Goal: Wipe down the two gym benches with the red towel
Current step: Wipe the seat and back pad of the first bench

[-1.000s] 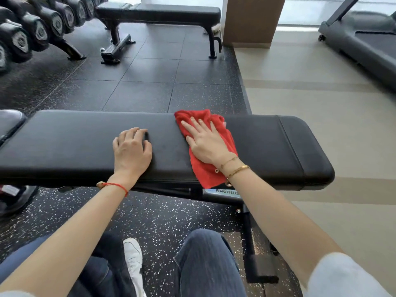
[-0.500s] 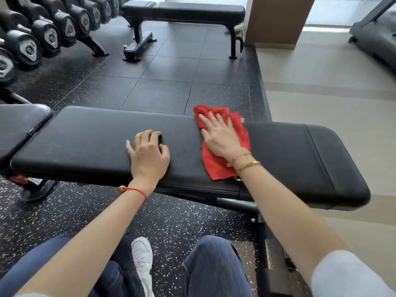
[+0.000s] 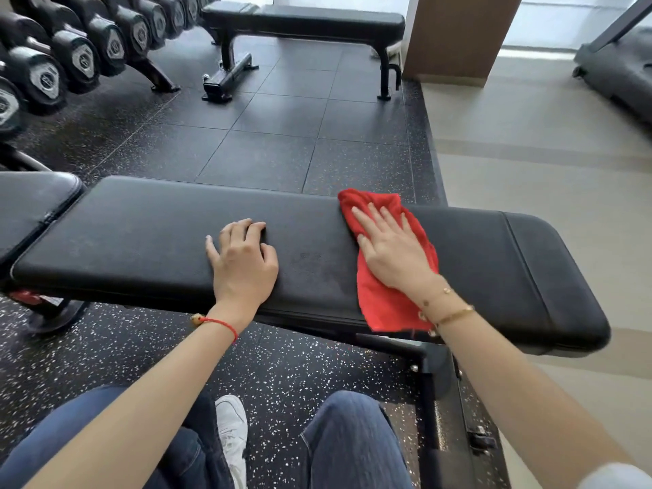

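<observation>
The near gym bench [image 3: 141, 241] is a long black pad running across the view in front of me. The red towel [image 3: 384, 305] lies over its right-centre part, with one end hanging off the near edge. My right hand [image 3: 391, 252] presses flat on the towel, fingers spread and pointing away from me. My left hand [image 3: 243, 262] rests palm down on the bare pad left of the towel, fingers slightly curled, holding nothing. The second black bench [image 3: 317, 21] stands at the back on the dark rubber floor.
A rack of black dumbbells [image 3: 81, 54] lines the far left. A separate black pad [image 3: 31, 206] adjoins the near bench's left end. A wooden pillar [image 3: 458, 33] and a treadmill [image 3: 621, 72] stand at the back right. My knees and a white shoe [image 3: 233, 432] are below the bench.
My right hand has slid the red towel a little to the right along the near bench. My left hand has stayed in place on the pad. The view has shifted slightly.
</observation>
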